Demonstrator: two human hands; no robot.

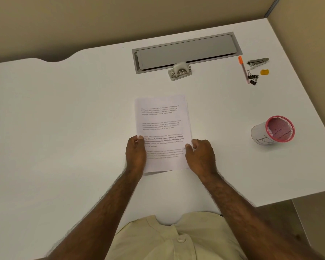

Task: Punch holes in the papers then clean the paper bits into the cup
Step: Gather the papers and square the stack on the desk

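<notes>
You pinch the papers [162,132] with your left hand [136,155] and right hand [200,156]; the hole punch [180,70] sits untouched, so both steps remain.

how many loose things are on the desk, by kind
papers, one stack: 1
hole punch: 1
cup: 1
stapler: 1
pen: 1
binder clips, overlapping, about: 3
small yellow item: 1
total: about 9
</notes>
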